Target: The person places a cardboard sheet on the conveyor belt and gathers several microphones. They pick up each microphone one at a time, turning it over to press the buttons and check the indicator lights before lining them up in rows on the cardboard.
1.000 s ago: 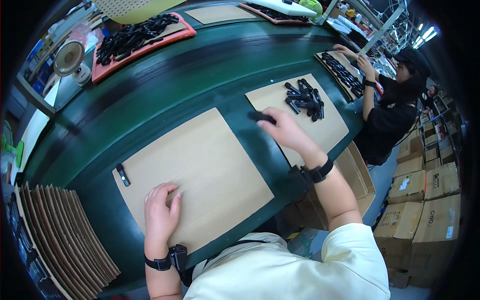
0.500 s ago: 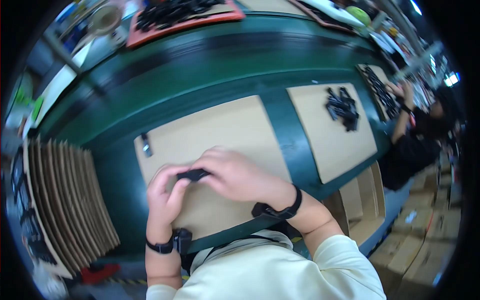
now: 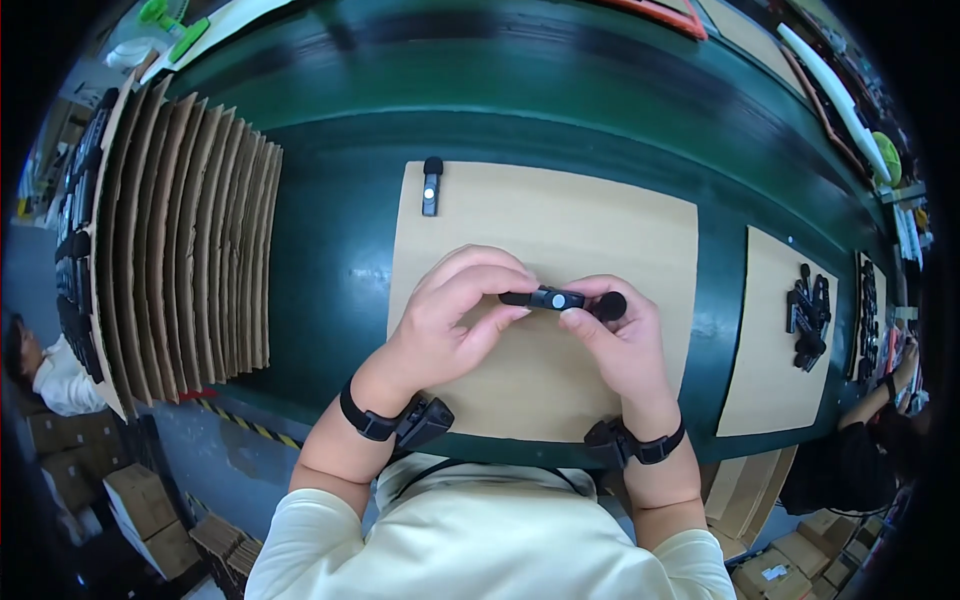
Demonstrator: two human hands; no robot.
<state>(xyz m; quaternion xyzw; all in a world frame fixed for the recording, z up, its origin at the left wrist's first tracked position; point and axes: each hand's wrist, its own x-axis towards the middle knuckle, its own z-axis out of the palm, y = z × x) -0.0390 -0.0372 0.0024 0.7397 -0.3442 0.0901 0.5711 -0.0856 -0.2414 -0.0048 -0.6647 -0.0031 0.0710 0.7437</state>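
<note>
Both hands hold a small black clip-on microphone (image 3: 545, 298) level above a cardboard sheet (image 3: 520, 405). It has a narrow body, a pale round spot, and a dark ball-shaped foam tip (image 3: 610, 306) at its right end. My left hand (image 3: 445, 315) pinches the left end between thumb and fingers. At the other end, my right hand (image 3: 625, 335) grips with the thumb near the pale spot and fingers behind the foam tip. Another such microphone (image 3: 431, 188) lies at the sheet's far left corner, foam tip pointing away.
Cardboard sheets (image 3: 190, 250) stand upright in a row at left, black items along their outer side. To the right, a second sheet (image 3: 765, 350) bears a pile of black pieces (image 3: 808, 320). A co-worker (image 3: 850, 465) is beyond it. The green table (image 3: 330, 240) lies underneath.
The view has swung to the right and levelled. The microphone, mostly covered by my fingers before, now shows its pale spot and foam tip. My hands have moved apart along it.
</note>
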